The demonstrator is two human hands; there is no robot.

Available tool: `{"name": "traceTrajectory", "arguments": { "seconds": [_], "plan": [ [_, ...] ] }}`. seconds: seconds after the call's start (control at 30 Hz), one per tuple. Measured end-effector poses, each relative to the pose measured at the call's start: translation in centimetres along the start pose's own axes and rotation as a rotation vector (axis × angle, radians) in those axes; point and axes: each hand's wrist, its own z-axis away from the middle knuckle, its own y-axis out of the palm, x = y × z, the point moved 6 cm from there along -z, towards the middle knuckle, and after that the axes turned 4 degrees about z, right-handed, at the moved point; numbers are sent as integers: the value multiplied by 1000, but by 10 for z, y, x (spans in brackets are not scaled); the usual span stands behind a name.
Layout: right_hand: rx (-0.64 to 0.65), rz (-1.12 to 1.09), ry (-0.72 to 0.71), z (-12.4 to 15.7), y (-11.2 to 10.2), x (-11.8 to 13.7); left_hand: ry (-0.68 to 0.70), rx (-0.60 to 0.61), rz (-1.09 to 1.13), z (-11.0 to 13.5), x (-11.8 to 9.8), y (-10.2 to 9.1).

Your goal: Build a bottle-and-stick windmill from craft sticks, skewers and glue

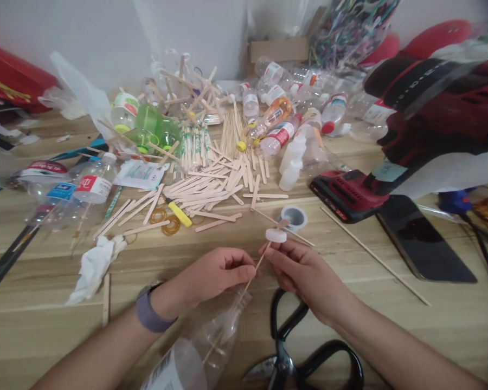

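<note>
My left hand (pixel 228 273) pinches a thin wooden skewer (pixel 262 261) between thumb and forefinger. Close beside it, my right hand (pixel 299 265) has its fingertips closed on the skewer just under a white bottle cap (pixel 275 235). A small flat wooden piece (pixel 283 223) shows above the cap. The skewer's lower part runs down into the neck of a clear plastic bottle (pixel 217 330), which lies tilted below my hands. Black-handled scissors (pixel 282 360) rest on the table under my right hand. My right hand's lower fingers are partly hidden.
Ahead lie a heap of craft sticks (pixel 211 189), a yellow cutter (pixel 179 213) and a tape roll (pixel 294 218). Plastic bottles (pixel 278 135) crowd the back. A red cordless drill (pixel 406 124) and a phone (pixel 425 238) are at right; crumpled tissue (pixel 95 268) is at left.
</note>
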Motion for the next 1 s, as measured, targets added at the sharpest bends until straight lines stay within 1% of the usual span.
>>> {"name": "traceTrajectory", "arguments": {
  "seconds": [0.07, 0.13, 0.33, 0.5, 0.63, 0.7, 0.83, 0.9, 1.0],
  "plan": [
    [-44, -21, -22, 0, -4, 3, 21, 10, -36, 0, -1, 0],
    [-63, -26, -46, -2, -7, 5, 23, 6, -59, 1, -1, 0],
    [-24, 31, -68, -5, -7, 5, -35, -51, -96, 7, 3, 1],
    [-13, 99, -79, -6, -7, 6, -3, -117, -185, 16, 0, 4],
    [58, 197, -65, -4, -5, 9, 17, -175, -166, 21, 2, 4],
    [105, 341, -105, -1, -4, 13, 16, -202, -142, 22, 5, 1],
    [192, 799, -302, 7, 2, 20, -13, -255, -109, 23, 12, -6],
    [257, 918, -338, 12, 6, 18, -19, -271, -113, 24, 13, -8],
    [330, 983, -362, 17, 12, 16, -9, -275, -140, 26, 13, -8]
  ]
}}
